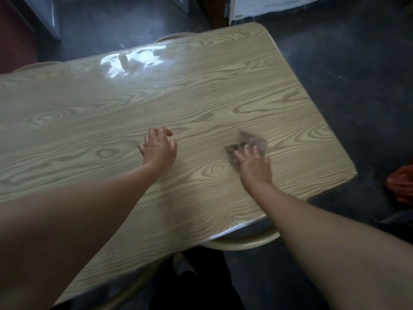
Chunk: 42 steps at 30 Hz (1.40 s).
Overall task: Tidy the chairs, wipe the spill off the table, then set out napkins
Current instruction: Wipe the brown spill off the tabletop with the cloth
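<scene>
A light wood-grain table (89, 121) with rounded corners fills most of the view. My right hand (254, 164) presses a crumpled brownish cloth (252, 142) flat on the tabletop near the right end; the cloth is blurred. My left hand (159, 146) rests on the table to the left of the cloth, fingers curled and spread, holding nothing. No spill shows clearly on the surface. A bright window reflection (131, 62) glares near the far edge.
A beige chair seat (243, 241) is tucked under the near table edge; another chair back (172, 38) peeks over the far edge. An orange-red bag (400, 184) lies on the dark floor at the right. Grey cabinets (47, 16) stand at the far left.
</scene>
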Each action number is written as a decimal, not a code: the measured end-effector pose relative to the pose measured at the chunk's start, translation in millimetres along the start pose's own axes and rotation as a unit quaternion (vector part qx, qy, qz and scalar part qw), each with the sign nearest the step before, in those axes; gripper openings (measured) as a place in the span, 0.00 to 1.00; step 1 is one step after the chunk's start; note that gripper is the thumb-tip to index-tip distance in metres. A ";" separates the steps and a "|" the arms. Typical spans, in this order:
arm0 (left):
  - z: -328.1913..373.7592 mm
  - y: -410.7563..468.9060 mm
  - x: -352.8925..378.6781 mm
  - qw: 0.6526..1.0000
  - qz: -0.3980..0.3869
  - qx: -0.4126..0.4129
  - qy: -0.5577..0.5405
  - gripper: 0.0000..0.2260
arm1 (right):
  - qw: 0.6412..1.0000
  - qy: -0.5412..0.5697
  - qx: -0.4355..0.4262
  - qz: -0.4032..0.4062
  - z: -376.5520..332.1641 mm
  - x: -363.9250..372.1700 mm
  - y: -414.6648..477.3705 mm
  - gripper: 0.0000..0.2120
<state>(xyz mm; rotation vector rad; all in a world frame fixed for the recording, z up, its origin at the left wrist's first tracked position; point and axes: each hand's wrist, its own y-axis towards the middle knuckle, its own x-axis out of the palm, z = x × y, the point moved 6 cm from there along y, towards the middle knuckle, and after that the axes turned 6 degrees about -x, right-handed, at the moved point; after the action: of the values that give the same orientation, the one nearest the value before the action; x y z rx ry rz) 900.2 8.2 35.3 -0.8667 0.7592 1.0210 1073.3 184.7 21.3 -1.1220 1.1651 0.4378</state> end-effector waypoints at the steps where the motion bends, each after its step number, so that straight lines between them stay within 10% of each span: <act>1: 0.7 -2.4 1.3 1.000 -0.003 0.004 0.001 0.13 | 0.999 0.020 0.039 -0.009 10.9 -3.4 2.0 0.22; 4: -0.3 -7.4 2.0 1.000 -0.002 0.009 0.000 0.12 | 0.996 0.068 0.059 0.004 -11.3 7.4 -1.2 0.22; 13: -7.3 -10.0 0.7 1.000 0.013 -0.013 0.012 0.12 | 0.952 0.001 -0.304 -0.023 -154.2 39.1 -57.0 0.20; 23: 22.1 -9.3 17.5 1.000 -0.007 0.015 0.015 0.13 | 0.992 0.096 0.081 0.021 22.6 8.3 2.8 0.20; 31: 35.5 37.2 13.2 0.999 0.013 -0.026 0.014 0.13 | 0.964 0.019 -0.265 0.013 -93.2 -2.1 23.7 0.22; 42: 68.0 128.4 17.5 0.999 0.008 -0.050 -0.004 0.13 | 0.996 0.073 0.010 0.057 19.1 -83.2 203.3 0.25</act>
<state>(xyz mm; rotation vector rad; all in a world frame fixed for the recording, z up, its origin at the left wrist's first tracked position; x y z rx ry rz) 795.4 109.2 19.9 -0.9425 0.7140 1.0839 892.9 309.7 -0.2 -1.0877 1.3638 0.4348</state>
